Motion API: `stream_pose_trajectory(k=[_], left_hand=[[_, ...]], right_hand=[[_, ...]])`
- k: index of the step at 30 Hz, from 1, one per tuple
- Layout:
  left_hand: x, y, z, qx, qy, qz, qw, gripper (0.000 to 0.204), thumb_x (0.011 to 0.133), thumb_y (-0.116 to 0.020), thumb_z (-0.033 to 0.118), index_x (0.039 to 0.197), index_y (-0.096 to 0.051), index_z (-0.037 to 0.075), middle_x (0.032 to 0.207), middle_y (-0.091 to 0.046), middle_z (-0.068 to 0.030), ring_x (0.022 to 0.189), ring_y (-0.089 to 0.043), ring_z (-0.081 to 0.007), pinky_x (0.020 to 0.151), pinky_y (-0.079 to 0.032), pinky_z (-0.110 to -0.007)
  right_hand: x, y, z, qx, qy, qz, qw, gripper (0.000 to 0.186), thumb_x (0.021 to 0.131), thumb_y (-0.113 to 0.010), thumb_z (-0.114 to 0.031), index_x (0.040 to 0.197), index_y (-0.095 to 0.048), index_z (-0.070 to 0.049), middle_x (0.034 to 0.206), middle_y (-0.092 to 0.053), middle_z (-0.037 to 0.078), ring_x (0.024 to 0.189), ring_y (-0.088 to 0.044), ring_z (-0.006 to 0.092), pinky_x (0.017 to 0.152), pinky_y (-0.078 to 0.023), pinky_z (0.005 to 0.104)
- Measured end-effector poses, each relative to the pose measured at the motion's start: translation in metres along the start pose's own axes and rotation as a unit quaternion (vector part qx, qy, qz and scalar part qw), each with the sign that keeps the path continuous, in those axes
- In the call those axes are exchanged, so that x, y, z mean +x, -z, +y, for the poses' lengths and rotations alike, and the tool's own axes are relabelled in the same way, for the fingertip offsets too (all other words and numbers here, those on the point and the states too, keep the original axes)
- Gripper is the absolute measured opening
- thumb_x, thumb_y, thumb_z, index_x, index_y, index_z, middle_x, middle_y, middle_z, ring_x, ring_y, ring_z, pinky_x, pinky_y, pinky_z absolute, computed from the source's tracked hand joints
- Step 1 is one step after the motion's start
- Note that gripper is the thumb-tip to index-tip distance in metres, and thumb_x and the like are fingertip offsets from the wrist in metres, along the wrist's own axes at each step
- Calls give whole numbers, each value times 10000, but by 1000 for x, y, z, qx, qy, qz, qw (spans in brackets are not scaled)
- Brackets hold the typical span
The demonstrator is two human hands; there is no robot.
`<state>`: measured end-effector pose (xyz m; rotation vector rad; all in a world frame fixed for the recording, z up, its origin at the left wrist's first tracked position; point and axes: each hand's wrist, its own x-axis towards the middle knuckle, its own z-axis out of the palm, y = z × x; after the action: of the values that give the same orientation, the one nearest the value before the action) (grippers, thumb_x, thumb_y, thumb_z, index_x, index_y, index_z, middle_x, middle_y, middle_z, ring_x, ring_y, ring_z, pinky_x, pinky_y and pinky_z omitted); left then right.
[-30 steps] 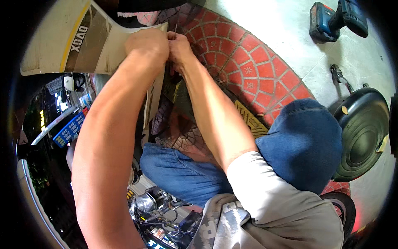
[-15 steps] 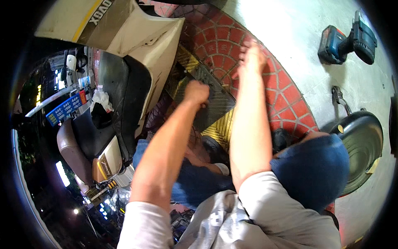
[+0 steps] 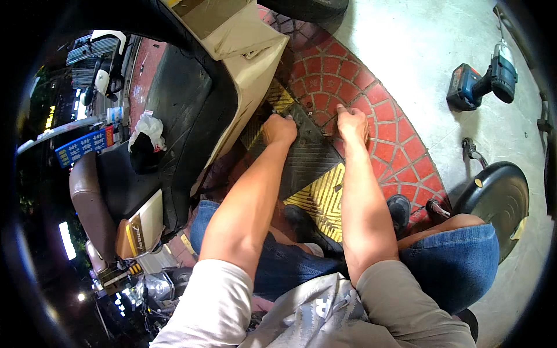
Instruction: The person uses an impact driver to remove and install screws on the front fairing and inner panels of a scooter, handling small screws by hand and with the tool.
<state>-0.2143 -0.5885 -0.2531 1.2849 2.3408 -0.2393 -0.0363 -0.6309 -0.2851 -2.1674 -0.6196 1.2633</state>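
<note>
My left hand is closed in a loose fist above the far left part of a dark ribbed panel with yellow patterned sections. Whatever its fingers hold, if anything, is hidden. Over the red paving, just right of that panel, my right hand has its fingers curled in and the thumb close to the index finger. Nothing I can name shows between them. Close to my left hand stands a beige scooter body panel, with a long black seat beside it.
A cordless impact wrench stands on the pale floor at the right. Below it lie a metal tool and a round black stool. A brown-seated scooter is at the left, with a white plastic bag nearby. Yellow ridged plate lies near my shoes.
My right hand, blurred with fingers spread before, has come lower and nearer, and its fingers are now curled. My left hand stays closed near the panel. The whole view has shifted slightly.
</note>
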Motion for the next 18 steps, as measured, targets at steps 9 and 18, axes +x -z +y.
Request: stream_pose_trajectory(k=[9, 18], left_hand=[[-125, 98, 62, -12, -451, -139, 881, 325, 948, -628, 239, 1125, -694, -24, 1048, -718, -229, 1011, -690, -371, 885, -529, -441], [-136, 104, 98, -233, -481, -134, 834, 279, 954, -629, 194, 1129, -697, -12, 862, -726, -102, 741, -685, -162, 675, -553, -324]], right_hand=[[89, 167, 23, 65, 94, 580, 807, 986, 689, -895, -498, 1370, -471, 76, 1295, -562, 294, 1272, -483, 428, 1098, -363, 509], [153, 272, -18, 290, 354, 423, 782, 411, 754, -910, -241, 1033, -695, -31, 942, -711, 65, 817, -652, 186, 734, -556, 385]])
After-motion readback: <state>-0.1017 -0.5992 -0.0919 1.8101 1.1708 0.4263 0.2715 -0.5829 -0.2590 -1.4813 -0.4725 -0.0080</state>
